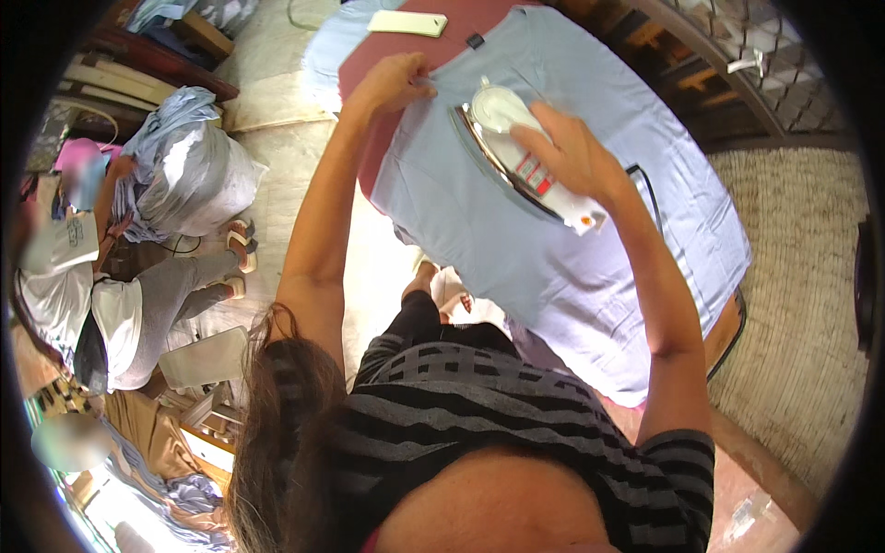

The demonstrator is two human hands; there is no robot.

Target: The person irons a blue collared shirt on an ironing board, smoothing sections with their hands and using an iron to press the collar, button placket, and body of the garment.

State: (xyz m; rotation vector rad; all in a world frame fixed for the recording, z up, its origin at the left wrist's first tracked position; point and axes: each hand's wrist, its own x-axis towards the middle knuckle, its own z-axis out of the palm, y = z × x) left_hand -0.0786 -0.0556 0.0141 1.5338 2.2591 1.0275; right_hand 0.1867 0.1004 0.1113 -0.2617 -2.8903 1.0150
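A light blue shirt [433, 194] lies spread over a red-covered ironing surface [502, 17], with a small dark label near its far edge. On the cloth rests a white iron [513, 147], its metal soleplate edge showing along the left side. My right hand [572, 152] is closed around the iron's handle; the palm hides part of the handle, and the hand is slightly blurred. At the shirt's far left edge, my left hand [396, 81] has its fingers curled in, thumb and fingertips at the cloth.
A pale rectangular phone-like object [407, 23] lies at the far end. The black cord [649, 195] runs beside my right wrist. A metal grille [774, 55] stands at the far right. To the left, another person [152, 304] sits by a large clothes-filled plastic bag [207, 180].
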